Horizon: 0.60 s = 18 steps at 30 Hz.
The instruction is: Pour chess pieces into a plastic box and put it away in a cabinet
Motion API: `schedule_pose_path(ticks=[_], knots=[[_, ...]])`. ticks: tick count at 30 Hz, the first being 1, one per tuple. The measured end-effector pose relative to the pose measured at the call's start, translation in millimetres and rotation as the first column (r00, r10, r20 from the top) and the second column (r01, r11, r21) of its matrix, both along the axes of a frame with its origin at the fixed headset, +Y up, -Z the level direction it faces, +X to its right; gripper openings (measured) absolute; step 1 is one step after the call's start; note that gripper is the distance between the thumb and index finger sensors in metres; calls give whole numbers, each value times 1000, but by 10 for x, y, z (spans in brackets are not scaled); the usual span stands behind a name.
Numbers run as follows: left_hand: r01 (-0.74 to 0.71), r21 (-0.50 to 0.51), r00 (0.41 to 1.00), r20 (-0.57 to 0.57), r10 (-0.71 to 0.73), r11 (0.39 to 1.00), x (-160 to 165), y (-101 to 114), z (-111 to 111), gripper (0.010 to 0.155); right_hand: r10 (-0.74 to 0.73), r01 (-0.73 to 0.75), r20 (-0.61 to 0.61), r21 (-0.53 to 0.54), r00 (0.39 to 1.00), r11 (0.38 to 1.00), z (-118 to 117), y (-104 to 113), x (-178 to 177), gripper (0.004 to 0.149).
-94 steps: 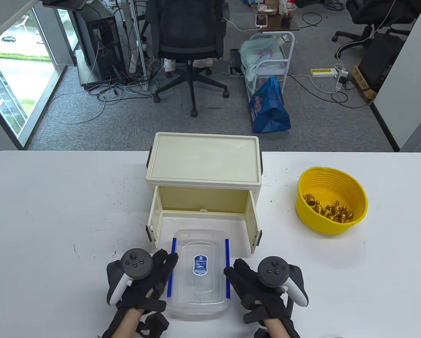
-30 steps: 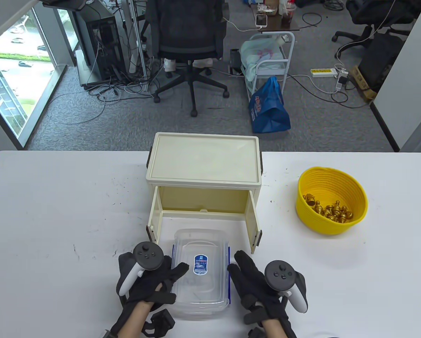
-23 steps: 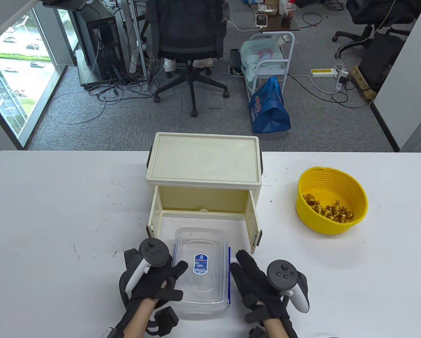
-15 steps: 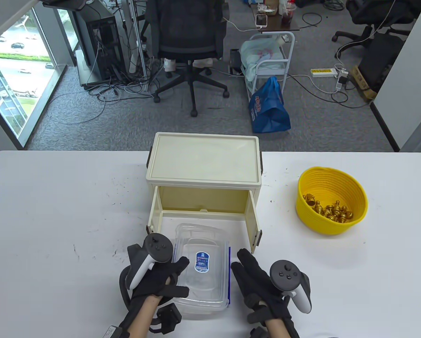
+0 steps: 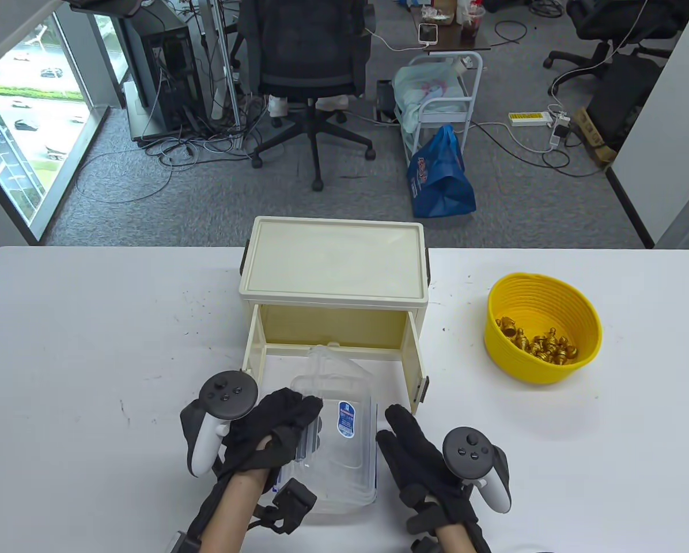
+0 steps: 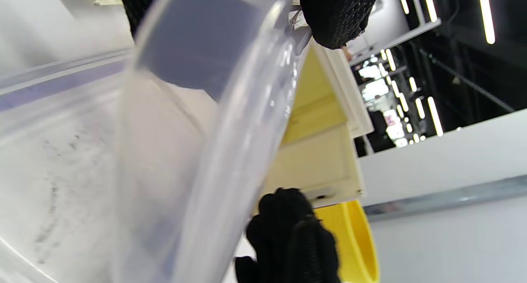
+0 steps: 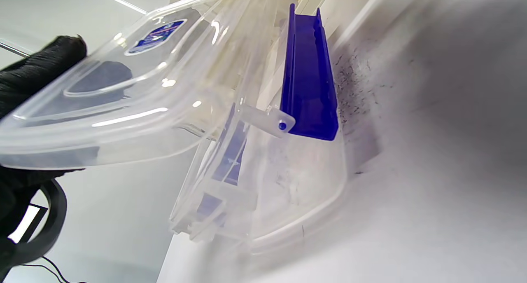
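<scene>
plastic box [image 5: 344, 484] sits on the white table [image 5: 91, 345] directly in front of the cream cabinet [image 5: 333, 276], whose two doors stand open toward the person. left hand [image 5: 275, 432] grips the clear lid [image 5: 339, 397] by its left edge, fingers curled over the top, and the lid is tilted up off the box with its right side low and its far end raised toward the cabinet opening; the blue-and-white label [image 5: 345, 417] on it faces right. in the right wrist view the lid [image 7: 123, 93] hangs slanted above the box body [image 7: 280, 180], a blue clip [image 7: 306, 89] folded out on the side nearest that camera, and the left hand's fingertips [image 7: 37, 68] press its far edge. right hand [image 5: 425, 461] lies flat and spread on the table just to the right of the box, fingers extended, gripping nothing; whether it touches the box wall cannot be told. yellow basket [image 5: 543, 328] stands well to the right of the cabinet, with the gold chess pieces [image 5: 537, 344] heaped inside it. in the left wrist view the lid [image 6: 197, 130] fills the frame, cabinet door [image 6: 317, 159] behind it.
</scene>
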<state>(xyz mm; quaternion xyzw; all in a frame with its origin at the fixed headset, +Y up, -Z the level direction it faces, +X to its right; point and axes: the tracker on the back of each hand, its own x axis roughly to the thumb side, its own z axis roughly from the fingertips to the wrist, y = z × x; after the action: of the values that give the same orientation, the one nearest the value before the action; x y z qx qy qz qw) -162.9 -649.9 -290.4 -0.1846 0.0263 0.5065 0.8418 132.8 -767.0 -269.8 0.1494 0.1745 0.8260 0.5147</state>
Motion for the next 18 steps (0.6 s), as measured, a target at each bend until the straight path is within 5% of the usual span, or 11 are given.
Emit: schedule_pose_path(ticks=[7, 13, 18], knots=[[-79, 137, 997, -14, 81, 987, -284, 581, 36, 51, -7, 7, -1, 10, 1000, 1000, 13, 15, 9, 72], [82, 267, 987, -156, -41, 960, -834, 1213, 84, 49, 12, -12, -3, 6, 1000, 1000, 19, 17, -1, 72], [317, 257, 922, -308, -234, 913, -1243, 1474, 51, 46, 19, -19, -1, 2, 1000, 1000, 19, 19, -4, 72]])
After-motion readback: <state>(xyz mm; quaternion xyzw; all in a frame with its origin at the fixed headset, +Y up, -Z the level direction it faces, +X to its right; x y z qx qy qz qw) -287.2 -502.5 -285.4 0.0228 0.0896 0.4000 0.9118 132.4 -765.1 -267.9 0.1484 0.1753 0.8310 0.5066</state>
